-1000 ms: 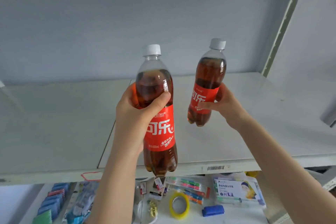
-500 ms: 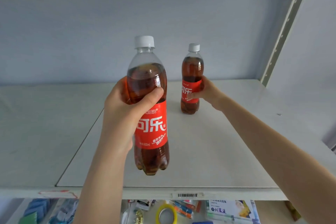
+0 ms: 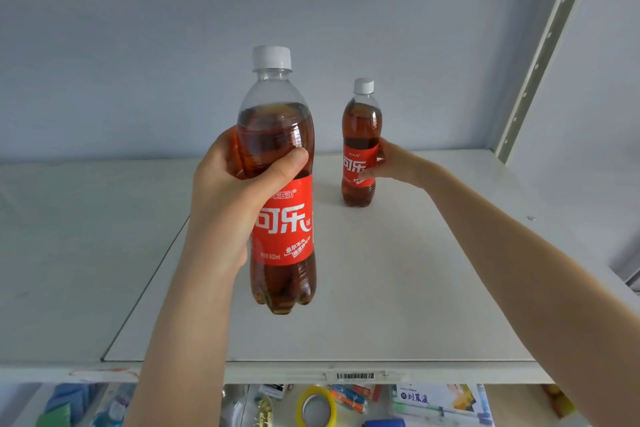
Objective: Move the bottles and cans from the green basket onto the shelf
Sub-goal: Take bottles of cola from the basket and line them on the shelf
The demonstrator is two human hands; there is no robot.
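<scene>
Gripping the near bottle (image 3: 282,218) around its shoulder, our left hand (image 3: 235,198) lays the thumb across the front just above the red label. The fingers wrap round the back, where we cannot see them. This bottle is upright with its white cap on. Its base hangs over the front half of the shelf (image 3: 415,288), apparently clear of the board.

At 1 o'clock from it, the far bottle (image 3: 360,135) stands upright on the shelf, toward the back wall. Our right hand (image 3: 394,165) closes on its label from the 3 o'clock side, thumb tip on the front and fingers curled behind the bottle. How firmly it presses we cannot tell.

The small print on the far label is too fine for us to read. Both forearms run out of the picture, the left at 6 o'clock and the right at 4 o'clock. An upright post (image 3: 540,55) rises at 2 o'clock and is cut off at the top. At 6 o'clock, under the shelf's front edge with its barcode sticker (image 3: 355,375), a lower level shows a yellow tape roll (image 3: 317,407) and some packets (image 3: 440,399), all blurred and cropped by the frame.
</scene>
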